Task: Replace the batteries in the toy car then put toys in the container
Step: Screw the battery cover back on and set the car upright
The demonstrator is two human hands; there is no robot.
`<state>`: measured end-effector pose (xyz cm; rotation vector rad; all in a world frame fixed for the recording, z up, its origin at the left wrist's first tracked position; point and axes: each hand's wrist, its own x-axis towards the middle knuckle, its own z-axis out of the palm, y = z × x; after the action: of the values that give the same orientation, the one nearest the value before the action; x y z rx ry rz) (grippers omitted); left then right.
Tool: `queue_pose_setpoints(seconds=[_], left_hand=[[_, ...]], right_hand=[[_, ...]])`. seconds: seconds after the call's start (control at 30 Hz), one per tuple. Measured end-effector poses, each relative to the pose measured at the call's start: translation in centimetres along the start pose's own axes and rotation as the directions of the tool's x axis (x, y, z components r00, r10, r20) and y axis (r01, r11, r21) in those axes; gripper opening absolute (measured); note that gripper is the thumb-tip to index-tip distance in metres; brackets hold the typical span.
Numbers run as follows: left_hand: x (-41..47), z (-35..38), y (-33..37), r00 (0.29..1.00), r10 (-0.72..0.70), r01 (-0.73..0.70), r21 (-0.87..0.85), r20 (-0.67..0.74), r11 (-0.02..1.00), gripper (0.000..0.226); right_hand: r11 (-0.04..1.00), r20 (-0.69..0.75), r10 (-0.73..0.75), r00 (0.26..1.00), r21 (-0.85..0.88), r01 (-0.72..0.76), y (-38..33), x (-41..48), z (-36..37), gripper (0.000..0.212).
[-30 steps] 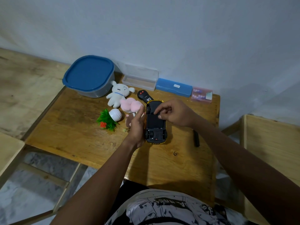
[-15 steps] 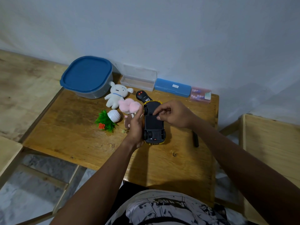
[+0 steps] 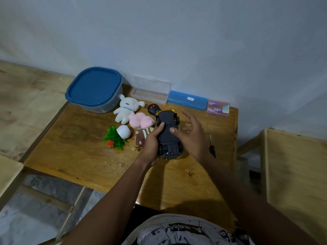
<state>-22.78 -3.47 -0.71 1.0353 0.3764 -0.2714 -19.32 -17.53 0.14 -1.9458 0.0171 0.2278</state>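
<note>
The right hand (image 3: 192, 137) has been opened off the upturned black-and-yellow plastic toy car (image 3: 169, 131), with the thumb alone touching. The car is gripped from its left by the left hand (image 3: 150, 145). The battery cover is judged still shut, so the dark slim tool (image 3: 212, 149) just right of the right hand is probably needed.

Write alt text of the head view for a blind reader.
A person's left hand grips an upturned toy car at a wooden table, while the open right hand touches its underside with the thumb. Soft toys and a blue-lidded container sit further left.
</note>
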Motion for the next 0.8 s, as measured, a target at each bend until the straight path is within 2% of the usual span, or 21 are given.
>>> queue_pose_setpoints(seconds=[0.1,0.17,0.27,0.43,0.53,0.63,0.7,0.8], left_hand=[[0.3,0.0,-0.4,1.0,-0.026,0.025,0.042,0.007,0.999,0.046],[0.6,-0.2,-0.9,1.0,-0.022,0.022,0.057,0.002,0.998,0.048],[0.8,-0.3,-1.4,1.0,-0.013,0.015,0.09,-0.021,0.996,0.046],[0.9,-0.4,-1.7,1.0,-0.008,0.01,0.112,-0.019,0.994,0.043],[1.2,-0.7,-2.0,0.999,-0.04,0.042,0.11,-0.021,0.993,0.044],[1.5,-1.5,-3.0,0.993,-0.092,0.1,0.119,-0.07,0.988,0.042],[1.7,-2.2,-4.0,0.982,-0.132,0.148,0.116,-0.136,0.982,0.044],[2.0,-3.1,-5.5,0.969,-0.178,0.201,0.129,-0.17,0.971,0.047]], right_hand=[[0.94,0.069,0.162,0.984,0.294,-0.175,0.9,-0.8,0.6,0.071],[0.897,0.108,0.2,0.974,0.379,-0.226,1.3,-1.3,0.8,0.065],[0.872,0.113,0.181,0.977,0.44,-0.213,1.1,-1.8,0.7,0.033],[0.863,0.094,0.184,0.978,0.461,-0.206,1.3,-1.8,0.7,0.029],[0.885,0.085,0.201,0.976,0.411,-0.218,1.8,-1.7,0.7,0.031],[0.922,0.029,0.28,0.96,0.271,-0.277,3.5,-1.2,1.0,0.044],[0.945,-0.032,0.286,0.958,0.175,-0.276,5.1,-0.9,0.8,0.038],[0.976,-0.146,0.21,0.967,-0.026,-0.216,7.8,-0.8,-0.6,0.022]])
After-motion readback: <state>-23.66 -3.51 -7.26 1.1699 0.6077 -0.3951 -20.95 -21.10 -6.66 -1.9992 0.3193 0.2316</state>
